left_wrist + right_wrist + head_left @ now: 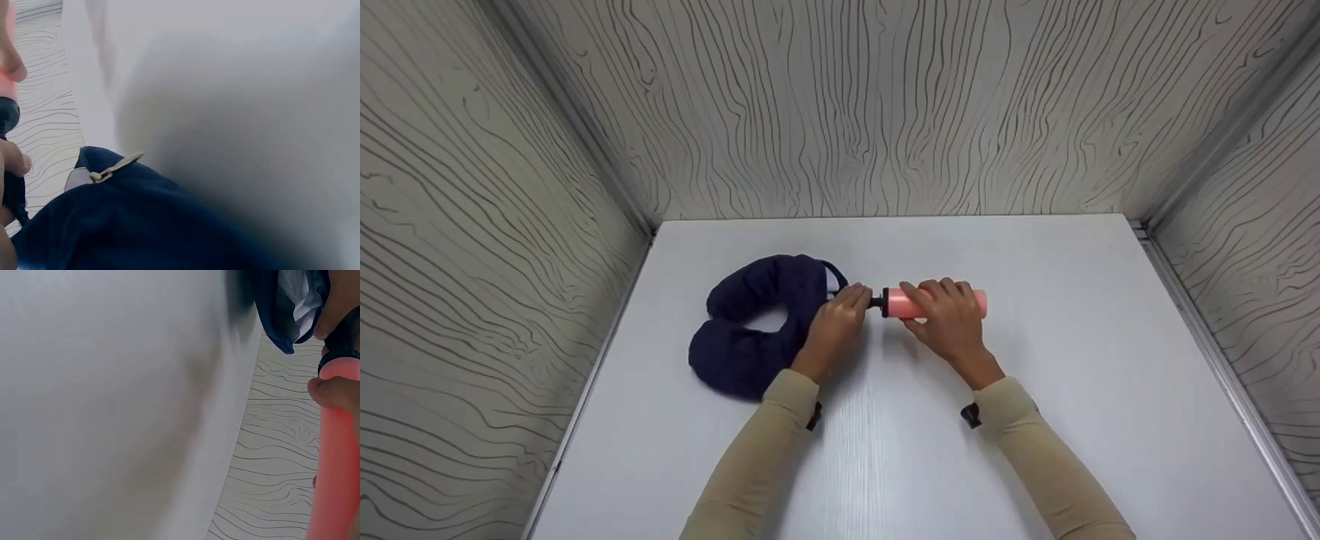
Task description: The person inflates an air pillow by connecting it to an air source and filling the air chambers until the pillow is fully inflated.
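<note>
A navy U-shaped neck pillow lies on the white table, its zipped edge towards the pump. In the left wrist view its zipper pull hangs at the fabric's edge, and white lining shows through the opening in the right wrist view. My right hand grips the pink barrel of a hand pump, held level just above the table. My left hand pinches the black end of the pump beside the pillow's opening. Fingers hide where that black end meets the pillow.
The white table extends around both hands. Wood-grain patterned panels enclose it at the back and on both sides, with grey metal strips along the corners. Dark wrist-worn devices sit under the beige sleeves.
</note>
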Motion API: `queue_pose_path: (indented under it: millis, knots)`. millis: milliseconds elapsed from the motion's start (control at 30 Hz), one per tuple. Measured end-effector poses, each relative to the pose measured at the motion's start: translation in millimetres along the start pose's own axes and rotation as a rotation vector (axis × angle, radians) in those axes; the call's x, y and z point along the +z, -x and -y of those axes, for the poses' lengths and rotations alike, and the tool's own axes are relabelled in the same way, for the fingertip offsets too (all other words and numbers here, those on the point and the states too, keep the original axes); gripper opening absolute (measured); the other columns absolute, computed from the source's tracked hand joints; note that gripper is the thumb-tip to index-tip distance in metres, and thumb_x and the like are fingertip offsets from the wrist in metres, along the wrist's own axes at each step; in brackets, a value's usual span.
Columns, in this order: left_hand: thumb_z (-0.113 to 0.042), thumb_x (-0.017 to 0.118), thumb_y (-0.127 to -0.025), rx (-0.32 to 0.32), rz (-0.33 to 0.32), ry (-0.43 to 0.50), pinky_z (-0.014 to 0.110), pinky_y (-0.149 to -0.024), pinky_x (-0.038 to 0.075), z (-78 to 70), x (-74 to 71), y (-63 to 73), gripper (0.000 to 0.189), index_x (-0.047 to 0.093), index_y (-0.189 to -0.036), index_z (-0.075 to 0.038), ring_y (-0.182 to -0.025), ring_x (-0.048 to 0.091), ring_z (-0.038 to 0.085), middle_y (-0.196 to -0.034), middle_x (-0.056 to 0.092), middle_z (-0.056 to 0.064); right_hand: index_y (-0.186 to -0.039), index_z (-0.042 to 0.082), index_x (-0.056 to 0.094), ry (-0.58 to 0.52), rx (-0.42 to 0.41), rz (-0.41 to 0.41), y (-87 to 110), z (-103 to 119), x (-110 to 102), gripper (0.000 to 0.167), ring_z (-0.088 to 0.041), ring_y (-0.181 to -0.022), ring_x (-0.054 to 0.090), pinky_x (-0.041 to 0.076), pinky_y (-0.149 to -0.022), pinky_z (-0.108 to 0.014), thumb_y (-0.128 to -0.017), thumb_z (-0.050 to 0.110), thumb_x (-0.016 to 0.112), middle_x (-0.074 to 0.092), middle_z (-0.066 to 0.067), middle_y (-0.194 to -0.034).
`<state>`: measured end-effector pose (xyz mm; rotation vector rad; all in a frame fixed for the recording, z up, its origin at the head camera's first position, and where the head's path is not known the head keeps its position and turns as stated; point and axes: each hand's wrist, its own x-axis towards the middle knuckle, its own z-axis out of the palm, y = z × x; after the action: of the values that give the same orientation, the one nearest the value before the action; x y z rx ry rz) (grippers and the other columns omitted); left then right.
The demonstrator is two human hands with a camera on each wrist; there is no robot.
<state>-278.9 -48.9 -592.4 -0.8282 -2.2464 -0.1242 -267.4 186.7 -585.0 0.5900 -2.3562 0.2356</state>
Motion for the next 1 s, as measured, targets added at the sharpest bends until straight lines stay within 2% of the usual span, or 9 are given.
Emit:
queue_pose_path:
  millis: [300, 600, 867, 1000]
  knots:
    - [0.004, 0.078, -0.089, 0.001, -0.049, 0.068, 0.030, -0.094, 0.065, 7.6, -2.0, -3.7, 0.027, 0.076, -0.116, -0.001, -0.109, 0.078, 0.023, -0.114, 0.080, 0.011, -0.129, 0.022, 0.074, -0.019, 0.009, 0.004, -1.8, -10.0, -8.6, 0.067, -0.034, -0.095, 0.073, 0.062, -0.085, -0.055, -0.069, 0.030, 0.102, 0.078, -0.008, -0.105]
    - [0.005, 0.077, -0.090, -0.018, -0.067, 0.091, 0.032, -0.097, 0.065, 17.5, -1.4, 0.3, 0.027, 0.076, -0.116, 0.000, -0.108, 0.078, 0.025, -0.114, 0.080, 0.012, -0.131, 0.023, 0.074, -0.050, 0.044, 0.011, 5.3, -30.7, -21.5, 0.067, -0.035, -0.098, 0.073, 0.061, -0.089, -0.057, -0.070, 0.027, 0.102, 0.079, -0.009, -0.108]
    - [0.002, 0.075, -0.095, -0.056, -0.055, 0.106, 0.030, -0.096, 0.065, 23.1, -4.5, 3.8, 0.020, 0.076, -0.115, -0.001, -0.109, 0.078, 0.024, -0.113, 0.079, 0.011, -0.130, 0.023, 0.075, -0.057, 0.099, 0.006, 13.8, -52.9, -30.8, 0.069, -0.037, -0.102, 0.071, 0.058, -0.095, -0.058, -0.067, 0.022, 0.103, 0.079, -0.010, -0.109]
    - [0.000, 0.078, -0.094, -0.053, -0.052, 0.101, 0.030, -0.094, 0.065, 21.5, -4.7, 3.8, 0.021, 0.075, -0.115, 0.000, -0.110, 0.078, 0.024, -0.113, 0.078, 0.011, -0.131, 0.024, 0.074, -0.060, 0.097, 0.020, 13.7, -54.3, -31.2, 0.068, -0.037, -0.103, 0.069, 0.057, -0.096, -0.057, -0.069, 0.022, 0.102, 0.078, -0.011, -0.110]
